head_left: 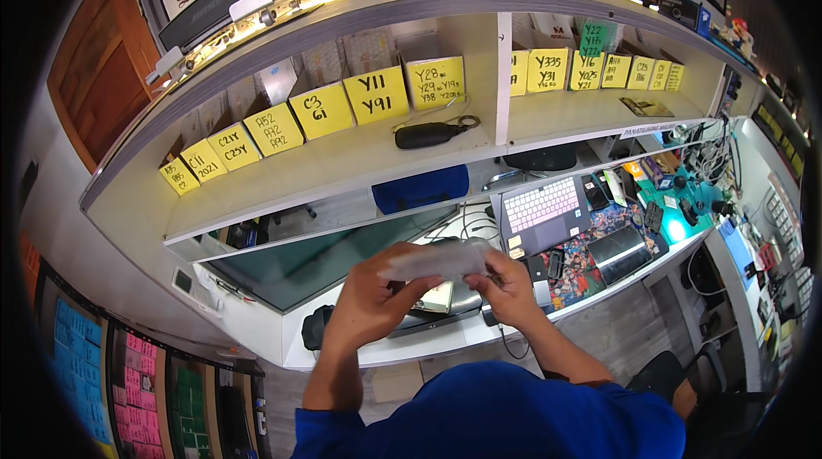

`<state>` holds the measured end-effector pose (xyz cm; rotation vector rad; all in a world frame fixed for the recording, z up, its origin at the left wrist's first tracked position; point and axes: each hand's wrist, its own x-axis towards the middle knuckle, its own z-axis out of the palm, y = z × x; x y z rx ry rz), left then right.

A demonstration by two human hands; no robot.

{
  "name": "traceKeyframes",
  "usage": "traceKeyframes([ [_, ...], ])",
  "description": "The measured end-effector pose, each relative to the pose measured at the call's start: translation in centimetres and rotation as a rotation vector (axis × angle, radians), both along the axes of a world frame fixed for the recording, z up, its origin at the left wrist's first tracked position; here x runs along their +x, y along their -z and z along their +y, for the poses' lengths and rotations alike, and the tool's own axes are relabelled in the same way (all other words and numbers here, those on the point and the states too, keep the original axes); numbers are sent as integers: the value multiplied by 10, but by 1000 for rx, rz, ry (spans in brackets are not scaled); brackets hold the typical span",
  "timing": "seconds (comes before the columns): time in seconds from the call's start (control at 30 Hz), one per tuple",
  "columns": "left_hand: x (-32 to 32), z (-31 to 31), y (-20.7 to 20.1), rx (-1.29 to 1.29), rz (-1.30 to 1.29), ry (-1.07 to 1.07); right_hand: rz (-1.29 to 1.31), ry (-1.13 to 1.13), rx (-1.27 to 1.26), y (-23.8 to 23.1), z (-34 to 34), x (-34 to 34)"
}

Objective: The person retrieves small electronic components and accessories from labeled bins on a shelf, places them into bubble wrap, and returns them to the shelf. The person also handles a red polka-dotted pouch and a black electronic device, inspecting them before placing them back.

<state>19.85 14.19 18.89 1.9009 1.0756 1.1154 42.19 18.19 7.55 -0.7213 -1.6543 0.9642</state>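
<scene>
Above the desk I hold a thin, translucent whitish plastic packet between both hands; its contents, if any, cannot be made out. My left hand is closed on its left end, thumb on the near side. At the right end, the fingers and thumb of my right hand pinch it. Just below it on the desk lies a small pale flat thing, partly hidden by my hands. Right of my hands sits an open laptop.
Boxes with yellow labels line the shelf behind the desk, with a black pouch in front of them. A dark monitor stands left of my hands. Phones, tools and cables crowd the right side. Another person's knee shows at lower right.
</scene>
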Motion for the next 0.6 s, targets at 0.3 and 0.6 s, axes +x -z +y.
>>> traceKeyframes([
  [0.3,-5,83,-94,913,195,-122,306,72,-127,3,3,24],
  [0.6,15,261,-123,515,214,-286,262,9,-258,27,-7,33],
])
